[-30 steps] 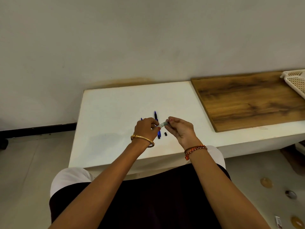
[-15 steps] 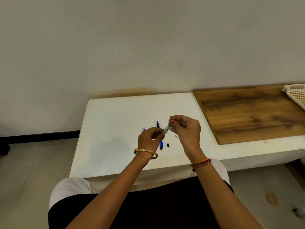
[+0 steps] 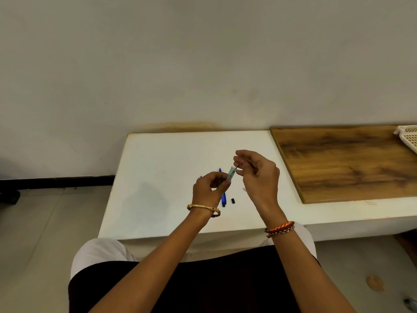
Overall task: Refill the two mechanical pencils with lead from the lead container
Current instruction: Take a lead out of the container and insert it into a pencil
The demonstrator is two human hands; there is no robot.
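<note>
**Q:** What are your hands holding?

**A:** Your left hand (image 3: 208,188) grips the lower end of the lead container (image 3: 231,174), a small clear greenish tube, between thumb and curled fingers. The tube tilts up and to the right, so its open top sits just past your left fingertips. Your right hand (image 3: 257,172) meets that top, finger and thumb pinching a thin dark lead (image 3: 237,166) that sticks out of the mouth.

**Q:** Where are the pencils?

**A:** Both lie on the white table (image 3: 158,177), below your raised hands. One blue pencil (image 3: 223,197) lies just beside your left hand, pointing away from you. Of the second pencil (image 3: 200,177) only a blue tip shows beyond your left knuckles. A small black cap (image 3: 233,201) lies just right of the first pencil, apart from it.
</note>
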